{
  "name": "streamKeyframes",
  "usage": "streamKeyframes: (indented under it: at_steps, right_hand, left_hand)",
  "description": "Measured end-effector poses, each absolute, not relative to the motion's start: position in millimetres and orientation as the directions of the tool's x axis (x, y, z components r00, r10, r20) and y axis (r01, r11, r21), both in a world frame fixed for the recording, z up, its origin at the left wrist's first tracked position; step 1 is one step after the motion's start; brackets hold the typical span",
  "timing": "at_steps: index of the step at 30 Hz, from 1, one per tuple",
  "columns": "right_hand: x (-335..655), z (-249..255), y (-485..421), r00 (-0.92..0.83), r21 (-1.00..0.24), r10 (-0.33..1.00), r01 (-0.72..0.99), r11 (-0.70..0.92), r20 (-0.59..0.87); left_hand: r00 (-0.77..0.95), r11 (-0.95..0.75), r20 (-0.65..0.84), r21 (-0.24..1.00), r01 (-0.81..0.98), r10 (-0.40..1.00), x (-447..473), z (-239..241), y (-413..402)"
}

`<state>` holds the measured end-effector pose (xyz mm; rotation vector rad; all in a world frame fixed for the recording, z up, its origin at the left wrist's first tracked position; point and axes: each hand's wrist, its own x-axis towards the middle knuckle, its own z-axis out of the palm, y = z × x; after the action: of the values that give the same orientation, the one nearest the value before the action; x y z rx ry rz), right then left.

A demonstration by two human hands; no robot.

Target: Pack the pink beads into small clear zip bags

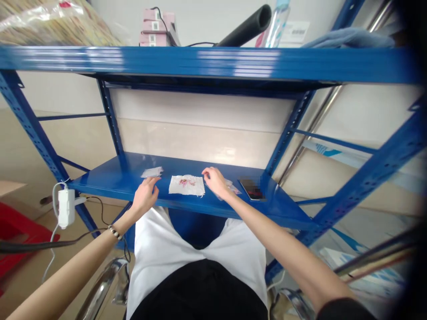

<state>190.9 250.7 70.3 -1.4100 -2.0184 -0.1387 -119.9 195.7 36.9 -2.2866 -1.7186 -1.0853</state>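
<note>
A white packet with pink print lies flat on the blue shelf, its long side running left to right. Our right hand, fingers loosely spread, is at the packet's right edge. Our left hand, open and empty, lies farther off to its left.

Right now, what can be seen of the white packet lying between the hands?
The white packet is a flat, roughly rectangular pouch, thin plastic or paper by its look, with small pink-red marks at its centre. It lies flat on the blue shelf, between the left hand and right hand; neither clearly touches it.
</note>
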Motion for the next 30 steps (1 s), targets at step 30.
streamKeyframes:
  at_steps: [30]
  right_hand:
    - [7, 61, 392, -0.007, -0.963, 0.988, 0.226, 0.149, 0.152]
  left_hand:
    - [-0.111, -0.347, 0.458, 0.791, 0.503, 0.882, -205, 0, 335]
